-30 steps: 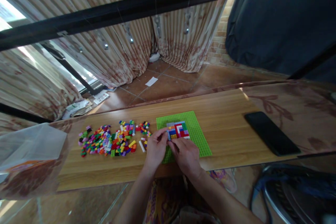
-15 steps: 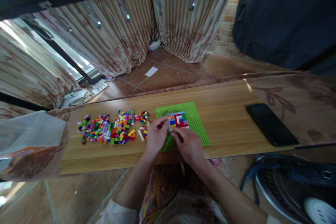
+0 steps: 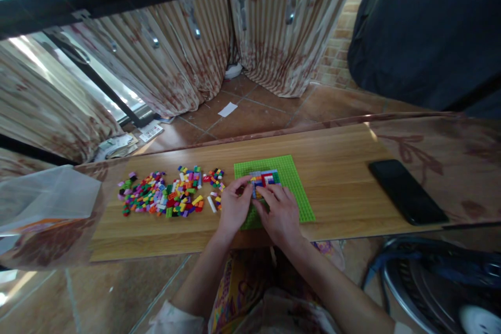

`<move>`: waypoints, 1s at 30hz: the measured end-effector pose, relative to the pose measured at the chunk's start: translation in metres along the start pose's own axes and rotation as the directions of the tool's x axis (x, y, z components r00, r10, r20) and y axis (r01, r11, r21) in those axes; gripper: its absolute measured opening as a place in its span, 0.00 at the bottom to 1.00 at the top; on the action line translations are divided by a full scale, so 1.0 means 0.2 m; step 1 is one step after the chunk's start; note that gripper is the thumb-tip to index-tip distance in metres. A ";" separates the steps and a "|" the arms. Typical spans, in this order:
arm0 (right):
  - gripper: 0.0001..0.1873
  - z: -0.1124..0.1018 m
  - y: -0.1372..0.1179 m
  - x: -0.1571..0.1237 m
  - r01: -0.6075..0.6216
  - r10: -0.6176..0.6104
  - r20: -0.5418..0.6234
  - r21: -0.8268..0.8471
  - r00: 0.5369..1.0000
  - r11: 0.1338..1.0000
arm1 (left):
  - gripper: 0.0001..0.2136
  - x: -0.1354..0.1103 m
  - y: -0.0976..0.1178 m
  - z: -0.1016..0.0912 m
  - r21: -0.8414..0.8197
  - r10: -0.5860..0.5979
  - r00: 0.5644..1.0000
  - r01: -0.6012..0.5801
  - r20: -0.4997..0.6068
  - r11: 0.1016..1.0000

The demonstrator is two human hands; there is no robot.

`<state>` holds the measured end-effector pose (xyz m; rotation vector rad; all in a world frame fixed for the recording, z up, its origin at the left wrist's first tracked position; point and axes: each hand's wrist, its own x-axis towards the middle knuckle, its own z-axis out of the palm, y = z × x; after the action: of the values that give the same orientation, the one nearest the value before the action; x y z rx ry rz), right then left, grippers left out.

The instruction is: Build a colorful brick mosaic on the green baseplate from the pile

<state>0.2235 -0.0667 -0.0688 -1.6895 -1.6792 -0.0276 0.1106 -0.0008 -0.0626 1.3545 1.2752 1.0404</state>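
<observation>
Farthest left on my feed I have a translucent plastic bin [image 3: 74,193], just beyond the end of the wooden counter [image 3: 336,151]. Next comes a loose spread of small bricks [image 3: 156,195] in many colours, thinning out toward the middle, where a long white brick [image 3: 212,204] lies apart near the fingers. Then I reach my left hand [image 3: 235,211]: its fingers are bent and the thumb is drawn close to the index finger at the left edge of the patchwork of bricks [image 3: 268,177]. I cannot tell whether a brick is pinched there. The patchwork sits on the green baseplate [image 3: 299,188], its front part hidden from me. Over that part is my right hand [image 3: 281,215], half curled, fingertips bent down near the left hand's; I cannot tell what, if anything, it grips. Well apart, at the counter's right end, I see a black phone [image 3: 407,191] lying flat.
</observation>
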 end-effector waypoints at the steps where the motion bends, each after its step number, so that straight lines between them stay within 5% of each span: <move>1: 0.12 0.01 0.00 0.01 -0.006 0.006 -0.001 -0.016 1.000 1.000 | 0.11 0.00 0.00 0.00 -0.002 0.001 1.000 -0.001 0.002 1.000; 30: 0.09 0.04 -0.01 0.00 0.053 -0.056 -0.043 -0.052 0.998 0.997 | 0.09 0.03 0.00 0.02 -0.130 -0.085 0.995 0.079 -0.047 0.988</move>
<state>0.2175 -0.0622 -0.0739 -1.6680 -1.7042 -0.1343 0.1146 0.0043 -0.0633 1.1755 1.2695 1.0875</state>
